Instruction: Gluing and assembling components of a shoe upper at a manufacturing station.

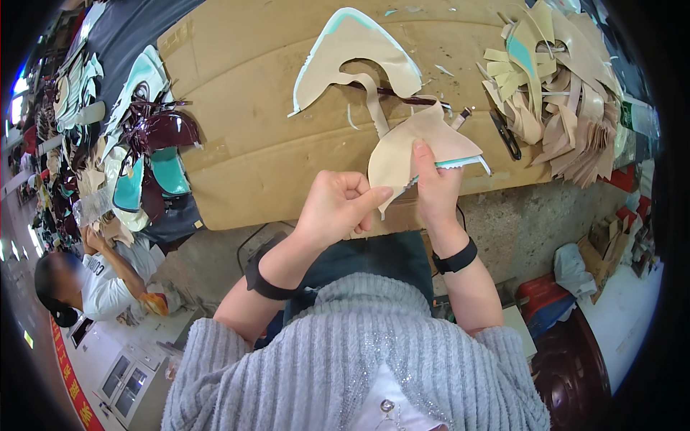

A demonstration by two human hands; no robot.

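Note:
Both my hands hold a beige shoe-upper piece (404,147) above the near edge of the table. My left hand (338,207) pinches its lower left edge, thumb toward the seam. My right hand (438,188) grips the lower right part, thumb on top and fingers hidden beneath. A turquoise-and-white strip with a serrated edge (460,163) runs along that side, its white end sticking out. Just beyond lies a curved beige upper piece (352,43) with a turquoise-and-white border. A narrow beige strap (374,108) reaches down from it toward the held piece.
Cardboard (244,129) covers the table. Black-handled scissors or snips (505,135) lie right, beside a pile of beige cut pieces (575,93). At left are dark red and turquoise shoe parts (169,133). A co-worker in a white shirt (108,284) sits far left.

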